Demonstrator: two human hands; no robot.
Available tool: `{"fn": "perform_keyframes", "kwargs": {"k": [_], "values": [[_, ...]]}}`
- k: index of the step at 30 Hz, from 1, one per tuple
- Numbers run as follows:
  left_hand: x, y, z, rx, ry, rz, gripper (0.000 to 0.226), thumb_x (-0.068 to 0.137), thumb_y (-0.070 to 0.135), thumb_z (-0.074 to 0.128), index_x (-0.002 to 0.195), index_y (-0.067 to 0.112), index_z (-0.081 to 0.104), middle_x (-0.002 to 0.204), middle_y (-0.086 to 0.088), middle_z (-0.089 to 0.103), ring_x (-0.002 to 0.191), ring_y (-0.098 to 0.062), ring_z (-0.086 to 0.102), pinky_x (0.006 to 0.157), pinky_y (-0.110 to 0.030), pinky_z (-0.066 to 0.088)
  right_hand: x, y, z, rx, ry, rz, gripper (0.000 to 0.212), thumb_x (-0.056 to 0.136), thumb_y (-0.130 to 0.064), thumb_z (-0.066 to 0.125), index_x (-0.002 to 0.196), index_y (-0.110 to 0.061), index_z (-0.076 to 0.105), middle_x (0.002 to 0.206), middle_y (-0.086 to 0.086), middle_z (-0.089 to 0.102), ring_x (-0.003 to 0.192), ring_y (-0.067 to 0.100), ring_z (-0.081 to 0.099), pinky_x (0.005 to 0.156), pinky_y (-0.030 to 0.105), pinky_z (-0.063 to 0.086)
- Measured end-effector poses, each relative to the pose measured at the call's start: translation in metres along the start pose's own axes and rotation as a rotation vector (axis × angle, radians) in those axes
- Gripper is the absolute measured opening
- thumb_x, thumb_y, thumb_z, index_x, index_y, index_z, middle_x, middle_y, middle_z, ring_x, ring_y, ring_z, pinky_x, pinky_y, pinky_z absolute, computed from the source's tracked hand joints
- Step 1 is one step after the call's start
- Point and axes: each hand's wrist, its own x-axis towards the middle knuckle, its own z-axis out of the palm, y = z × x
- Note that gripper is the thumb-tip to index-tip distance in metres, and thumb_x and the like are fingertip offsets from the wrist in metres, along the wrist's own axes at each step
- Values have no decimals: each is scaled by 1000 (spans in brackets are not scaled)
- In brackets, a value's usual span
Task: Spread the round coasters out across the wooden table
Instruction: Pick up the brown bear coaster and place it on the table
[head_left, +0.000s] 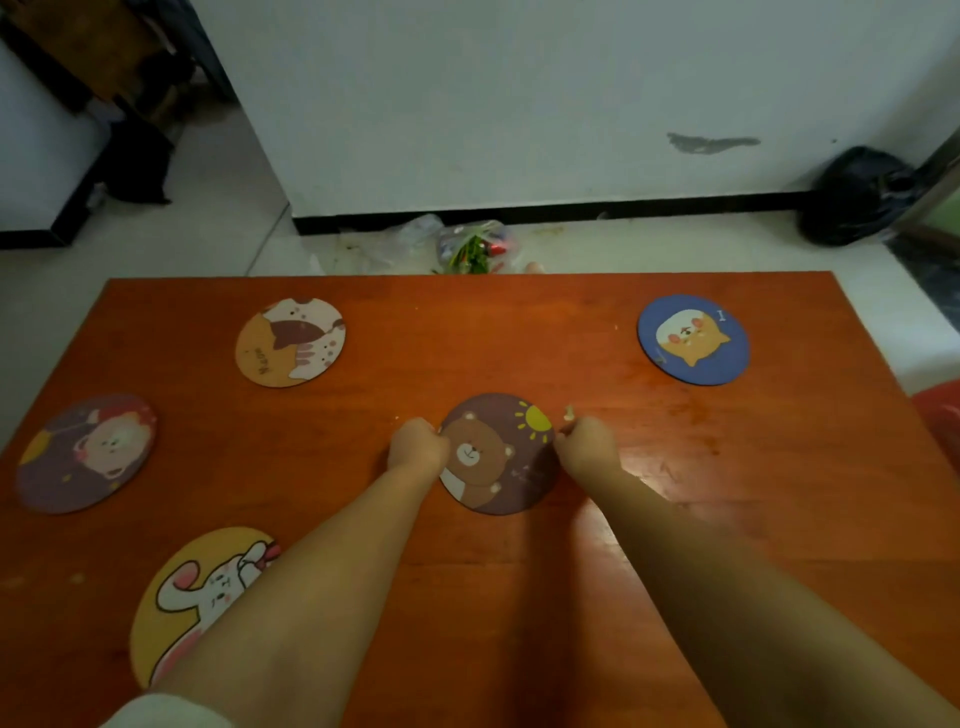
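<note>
The bear coaster (498, 454) lies flat at mid-bench on the wooden bench (467, 571). The left hand (420, 441) is closed, pinching its left rim; the right hand (586, 441) is closed at its right rim, though a firm grip there cannot be confirmed. Judged step: placing or adjusting this coaster. Recommended practice: keep it flat, set it in the open area right of and nearer than its present spot, and release both rims together so it does not skid.

Four others surround the bear coaster: the cat coaster (291, 342) far-left, the blue dog coaster (693, 340) far-right, the purple coaster (87, 453) well left, and the yellow rabbit coaster (192, 592) near-left, partly under the left forearm. A small crumb (569, 413) lies just beside the bear coaster's right edge, a minor obstruction.
</note>
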Motion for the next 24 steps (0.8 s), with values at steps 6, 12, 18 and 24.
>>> {"fn": "perform_keyframes", "kwargs": {"k": [6, 12, 18, 24], "values": [[4, 3, 1, -191, -11, -89, 41, 91, 11, 56, 54, 12, 39, 72, -12, 51, 77, -28, 51, 70, -36, 45, 1, -6, 3, 50, -63, 40, 17, 90, -12, 57, 95, 2, 64, 92, 25, 58, 92, 35, 59, 70, 34, 40], [-12, 5, -4, -307, -38, -48, 18, 92, 11, 57, 104, 0, 66, 111, -20, 64, 106, -36, 61, 96, -49, 52, -16, -2, 5, 231, -39, 68, 35, 88, -7, 55, 64, -21, 33, 68, 2, 43, 82, 27, 46, 72, 39, 39], [-40, 26, -11, -338, -70, 40, 18, 91, 7, 55, 74, 11, 53, 77, -9, 54, 75, -26, 54, 80, -38, 51, -47, 7, -23, 323, 33, 78, 36, 88, -4, 53, 65, -20, 31, 69, 3, 42, 80, 28, 43, 68, 38, 36], [-89, 63, 17, -410, -188, 104, 30, 91, 3, 56, 64, 14, 48, 71, -7, 51, 80, -27, 53, 65, -36, 49, -74, 66, -80, 362, 151, 115, 27, 87, -5, 57, 69, -13, 39, 88, 17, 53, 83, 27, 48, 87, 53, 51]]}}
